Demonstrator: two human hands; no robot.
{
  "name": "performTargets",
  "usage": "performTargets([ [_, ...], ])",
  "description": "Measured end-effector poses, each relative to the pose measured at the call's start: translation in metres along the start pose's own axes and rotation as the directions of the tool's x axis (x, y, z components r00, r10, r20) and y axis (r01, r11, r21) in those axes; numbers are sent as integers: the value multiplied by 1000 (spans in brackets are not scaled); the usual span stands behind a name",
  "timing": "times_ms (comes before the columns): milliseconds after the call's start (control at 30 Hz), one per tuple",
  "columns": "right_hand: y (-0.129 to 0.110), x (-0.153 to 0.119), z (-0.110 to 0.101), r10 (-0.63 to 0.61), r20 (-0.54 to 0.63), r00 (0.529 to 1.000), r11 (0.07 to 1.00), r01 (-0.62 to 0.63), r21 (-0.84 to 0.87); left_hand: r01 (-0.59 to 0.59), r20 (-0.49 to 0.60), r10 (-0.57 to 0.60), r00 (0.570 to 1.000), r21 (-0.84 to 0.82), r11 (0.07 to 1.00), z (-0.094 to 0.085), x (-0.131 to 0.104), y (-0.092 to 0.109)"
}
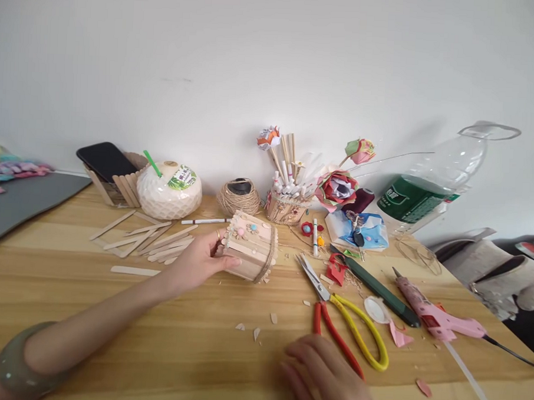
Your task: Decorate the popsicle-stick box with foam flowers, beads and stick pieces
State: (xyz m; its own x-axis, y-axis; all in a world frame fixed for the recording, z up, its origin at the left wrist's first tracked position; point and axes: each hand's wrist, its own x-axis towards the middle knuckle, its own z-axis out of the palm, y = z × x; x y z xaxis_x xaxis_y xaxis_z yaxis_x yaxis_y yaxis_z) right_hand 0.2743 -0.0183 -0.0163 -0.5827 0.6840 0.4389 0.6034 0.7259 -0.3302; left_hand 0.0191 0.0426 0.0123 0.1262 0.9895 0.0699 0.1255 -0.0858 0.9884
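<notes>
My left hand (209, 253) grips the left end of a small box of craft sticks (249, 252). The box lies tilted on its side, with twine round its right end and pink and blue flower decorations on top. My right hand (324, 373) is blurred near the front edge, its fingers loosely curled, beside the red-handled pliers (336, 338). Whether it holds anything is hidden. Just beyond are yellow-handled scissors (354, 324), their blades pointing toward the box.
Loose craft sticks (150, 239) lie at the left near a white coconut (169, 193). A twine ball (238, 197) and a pen holder (288, 207) stand behind. On the right are a green cutter (380, 290), a pink glue gun (439, 316) and a large bottle (427, 183).
</notes>
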Motion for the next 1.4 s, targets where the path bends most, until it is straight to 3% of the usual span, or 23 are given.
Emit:
performTargets([
  [67,-15,10,23,57,-82,995,998,-58,-2,-14,4,14,1000,2,1000,0,-2,-1],
  [133,-24,22,38,78,-64,995,994,-83,-71,-16,8,16,1000,6,1000,-1,-3,-4],
  [267,-31,38,51,89,-13,996,979,-90,-181,-12,7,12,1000,23,1000,-4,-6,-10],
  [367,-33,41,57,106,-54,993,977,-114,-183,-25,-1,25,1000,-9,1000,-4,-6,-13],
  [600,-35,39,58,153,15,988,985,-151,-81,-50,22,51,998,-61,997,-3,-5,-12],
  [833,-33,37,57,135,-38,990,982,-139,-131,-39,50,46,998,-133,990,-3,-5,-13],
  [1000,-32,37,60,116,-25,993,990,-118,-79,-25,38,28,999,-91,996,-3,-5,-12],
  [1100,-31,37,62,88,-80,993,993,-94,-68,-23,25,24,999,-72,997,-3,-5,-12],
  [1400,-32,33,60,100,-79,992,976,-113,-185,-14,6,14,1000,-40,999,-4,-5,-12],
])
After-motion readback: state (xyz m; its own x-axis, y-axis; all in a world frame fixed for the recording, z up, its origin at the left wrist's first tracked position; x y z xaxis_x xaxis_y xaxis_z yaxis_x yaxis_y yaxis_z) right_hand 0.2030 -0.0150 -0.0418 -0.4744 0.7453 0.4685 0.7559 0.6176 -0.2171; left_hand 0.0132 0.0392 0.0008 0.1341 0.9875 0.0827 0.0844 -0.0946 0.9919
